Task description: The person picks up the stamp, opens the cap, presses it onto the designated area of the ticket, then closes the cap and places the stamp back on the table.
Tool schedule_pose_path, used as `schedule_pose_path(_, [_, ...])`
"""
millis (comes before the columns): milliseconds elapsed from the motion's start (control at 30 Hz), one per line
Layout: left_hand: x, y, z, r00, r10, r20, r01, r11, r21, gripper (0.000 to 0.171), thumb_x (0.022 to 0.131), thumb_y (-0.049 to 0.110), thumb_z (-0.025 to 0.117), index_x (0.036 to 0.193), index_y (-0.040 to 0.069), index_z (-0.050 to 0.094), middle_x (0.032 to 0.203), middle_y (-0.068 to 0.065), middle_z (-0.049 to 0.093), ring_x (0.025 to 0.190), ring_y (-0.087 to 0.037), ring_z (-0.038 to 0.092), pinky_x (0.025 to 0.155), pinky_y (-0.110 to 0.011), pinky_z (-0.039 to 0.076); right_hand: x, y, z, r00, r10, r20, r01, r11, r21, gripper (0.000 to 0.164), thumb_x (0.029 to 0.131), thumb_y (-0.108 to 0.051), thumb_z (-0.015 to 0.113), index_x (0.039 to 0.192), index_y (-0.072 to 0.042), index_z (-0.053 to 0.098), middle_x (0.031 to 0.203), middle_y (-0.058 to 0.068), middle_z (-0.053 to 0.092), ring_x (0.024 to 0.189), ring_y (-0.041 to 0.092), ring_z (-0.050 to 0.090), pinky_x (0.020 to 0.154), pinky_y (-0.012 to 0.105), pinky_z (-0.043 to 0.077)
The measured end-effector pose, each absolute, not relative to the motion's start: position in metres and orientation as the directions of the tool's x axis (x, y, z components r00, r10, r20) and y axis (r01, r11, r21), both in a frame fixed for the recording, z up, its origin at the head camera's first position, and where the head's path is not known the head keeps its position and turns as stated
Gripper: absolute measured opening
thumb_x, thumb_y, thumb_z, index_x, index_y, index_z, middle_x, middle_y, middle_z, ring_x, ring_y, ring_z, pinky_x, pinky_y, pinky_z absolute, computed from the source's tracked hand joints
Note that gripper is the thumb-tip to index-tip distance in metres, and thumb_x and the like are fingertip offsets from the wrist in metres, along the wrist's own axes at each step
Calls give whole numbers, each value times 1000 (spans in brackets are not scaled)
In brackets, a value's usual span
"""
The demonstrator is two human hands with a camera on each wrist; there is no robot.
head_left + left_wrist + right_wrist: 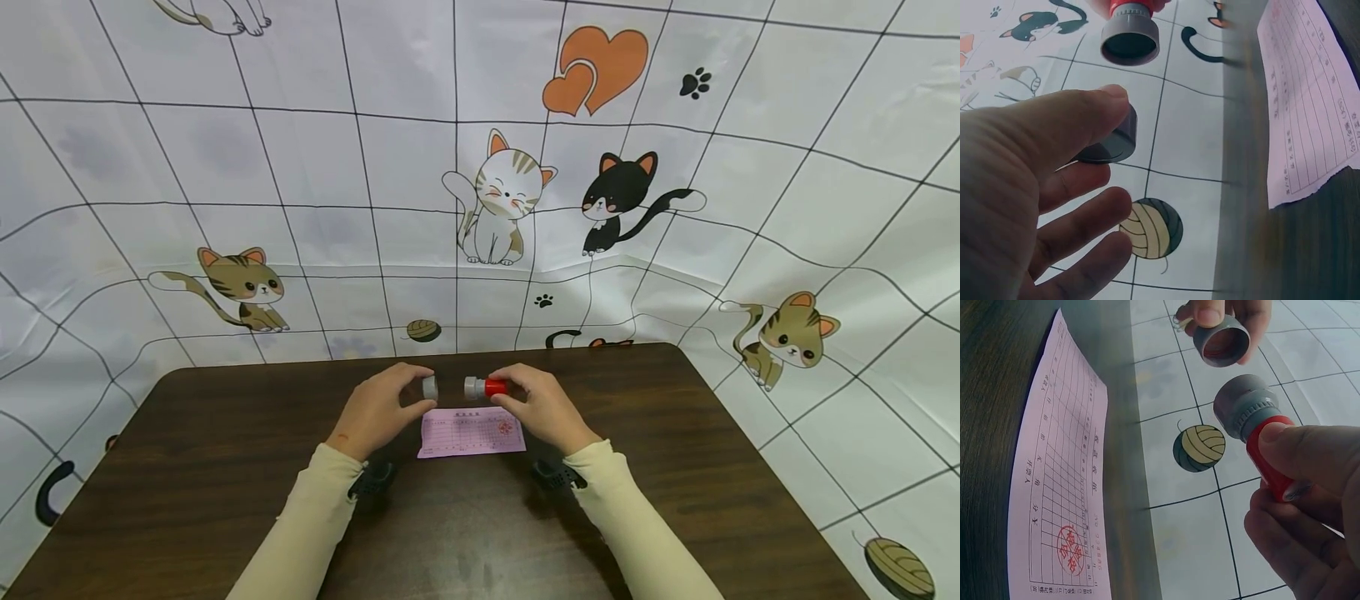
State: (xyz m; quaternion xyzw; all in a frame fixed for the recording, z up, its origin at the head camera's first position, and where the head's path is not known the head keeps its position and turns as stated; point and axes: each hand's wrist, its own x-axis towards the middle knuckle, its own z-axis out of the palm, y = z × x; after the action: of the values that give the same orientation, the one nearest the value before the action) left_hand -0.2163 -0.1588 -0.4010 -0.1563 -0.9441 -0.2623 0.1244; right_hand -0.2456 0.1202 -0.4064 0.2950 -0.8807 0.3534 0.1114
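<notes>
My left hand (381, 410) pinches a grey round cap (430, 388) between thumb and fingers; its hollow side shows in the right wrist view, where the cap (1222, 342) appears at the top. My right hand (545, 407) grips the red body of a stamp (486, 387) with a grey collar. The stamp (1254, 412) points its grey end toward the cap, and a gap separates them. Below both hands lies a pink printed receipt slip (471, 433), bearing a round red stamp mark (1071, 550) at one side.
The dark wooden table (247, 467) extends around the slip. Behind it hangs a white gridded cloth (405, 167) with cartoon cats, hearts and yarn balls. Dark wrist-worn devices (372, 479) sit under both wrists.
</notes>
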Motion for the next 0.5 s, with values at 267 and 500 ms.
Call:
schedule_pose_path(267, [-214,-154,-397,-920,248,303,366,817,445,47,91,31,82,134,15,69,133,-5,69,114,-26,70,96,-49,57,-244,119,-405,-762,-466,450,-648,544,-533,31,88,-7,83,118,-11,75,113,0,73,95,15,69,85,34,61])
schedule_pose_path(500, [-211,-151,-392,-908,271,320,394,816,424,49,90,32,82,135,15,69,134,-5,69,112,-26,70,95,-48,58,-239,116,-398,-744,-486,459,-668,508,-544,31,88,-7,82,118,-11,74,111,0,73,94,14,68,85,33,61])
